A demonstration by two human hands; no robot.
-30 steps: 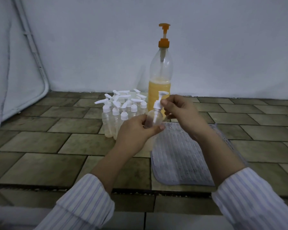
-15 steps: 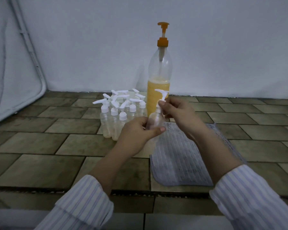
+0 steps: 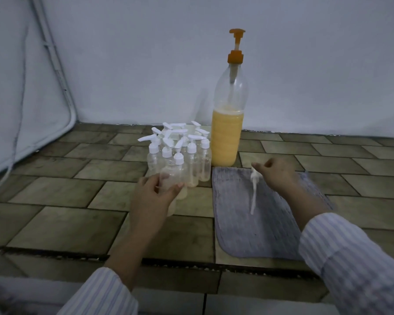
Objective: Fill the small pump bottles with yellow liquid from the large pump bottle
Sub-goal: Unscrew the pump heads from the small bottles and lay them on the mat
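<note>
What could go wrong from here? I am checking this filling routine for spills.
The left hand holds an open small bottle right against the cluster of capped bottles; a nudge could topple several. The pump head dangling from the right hand may drip on the grey cloth or beyond it. The tall large pump bottle could tip if pumped one-handed.

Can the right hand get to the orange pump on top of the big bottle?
Probably yes. The right hand is near the large pump bottle, with nothing between it and the orange pump, but it pinches a small white pump.
</note>
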